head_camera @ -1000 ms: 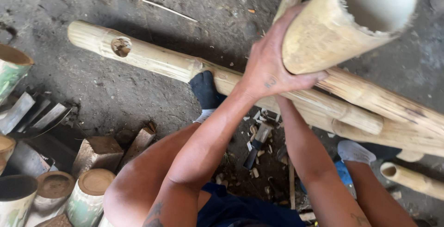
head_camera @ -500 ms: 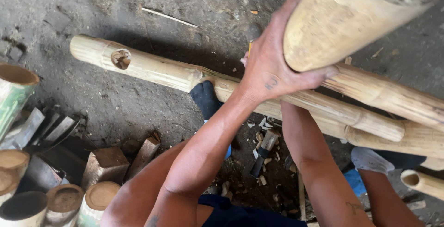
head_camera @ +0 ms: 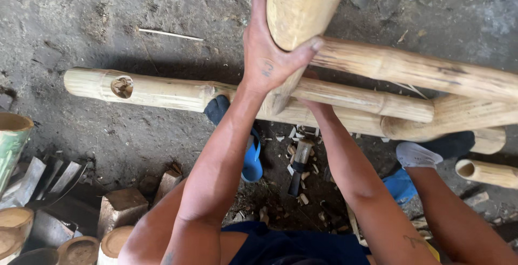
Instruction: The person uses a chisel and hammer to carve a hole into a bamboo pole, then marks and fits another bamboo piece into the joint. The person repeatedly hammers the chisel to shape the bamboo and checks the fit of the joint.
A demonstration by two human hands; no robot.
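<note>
While the left hand (head_camera: 270, 54) wraps its fingers round the bamboo pole (head_camera: 299, 6), right hand's (head_camera: 310, 103) grip is hidden; looks stiff, smooth, hefty.

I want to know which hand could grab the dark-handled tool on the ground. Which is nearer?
Right. The right hand is mostly hidden behind the bamboo pole, just above the tool; the left hand grips the pole higher.

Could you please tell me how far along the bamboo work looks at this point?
Done: the long pale bamboo pole lying on the ground already has a round hole cut near its end, and chips lie around the dark-handled tool. In hand: the left hand grips a thick upright bamboo piece; the right hand is hidden. Left: several poles show no holes.
</note>
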